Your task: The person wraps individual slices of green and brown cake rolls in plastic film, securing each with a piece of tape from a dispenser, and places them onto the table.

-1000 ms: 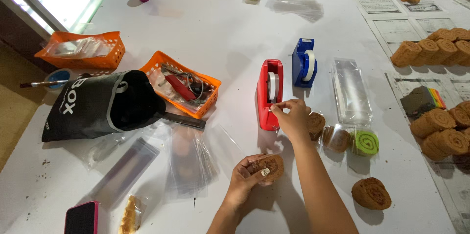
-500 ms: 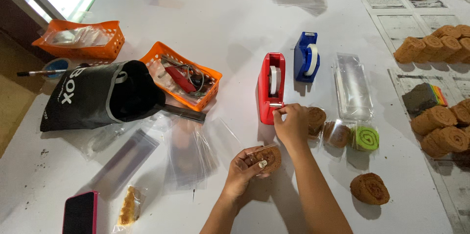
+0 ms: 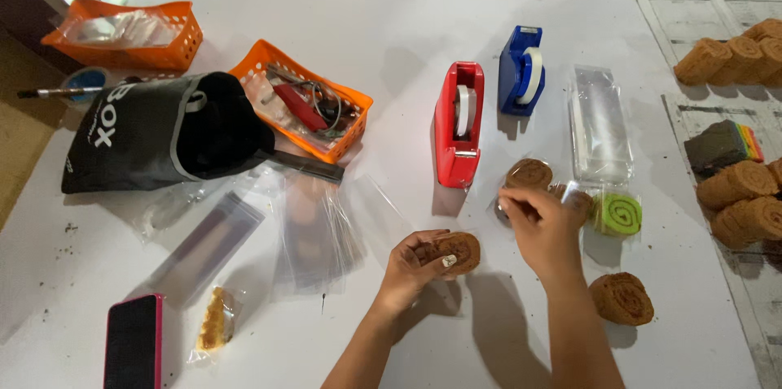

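Smooth matt white tabletop. Just above the left hand, glossy red plastic tape dispenser; beside that, glossy blue plastic tape dispenser. Rough, crumbly brown rolled cake in clear shiny film, held in that hand. Right of the red dispenser, glossy clear plastic sleeves. Left of it, orange plastic mesh basket and matt black cloth bag. Low left of the bag, glossy black phone in pink casing. Thin clear film sheets near the basket, faintly shiny.
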